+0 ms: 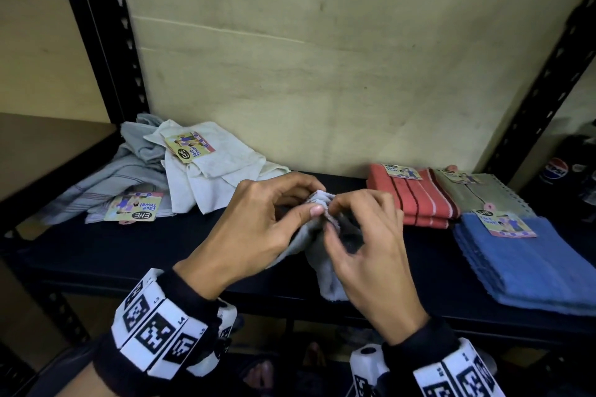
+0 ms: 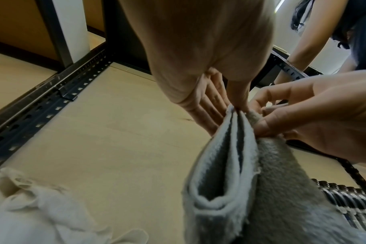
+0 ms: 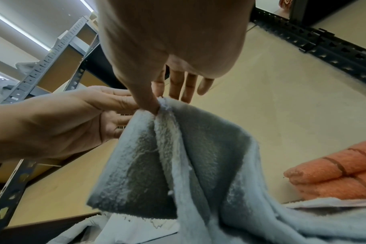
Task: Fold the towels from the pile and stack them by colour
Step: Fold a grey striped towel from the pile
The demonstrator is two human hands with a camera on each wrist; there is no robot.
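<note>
I have the pale grey towel [image 1: 317, 255] bunched at centre frame above the shelf [image 1: 161, 245], left hand [image 1: 258, 229] and right hand [image 1: 364, 235] both pinching its gathered corners with thumb and fingers, likely so the edges line up before a fold. The pile [image 1: 180, 171] waits at left; the orange stack [image 1: 416, 196] and blue stack [image 1: 529, 264] sit at right, sorted by colour.

The left hand [image 2: 198, 66] fills the top centre, thumb and fingers [image 2: 211, 105] reaching down to pinch the gathered top edge of a grey towel [image 2: 251, 181]. The right hand [image 2: 324, 115] comes in from 3 o'clock and pinches the same edge just beside it. The towel hangs in folds toward 5 o'clock. A white cloth [image 2: 31, 214] lies at 7 o'clock.
</note>
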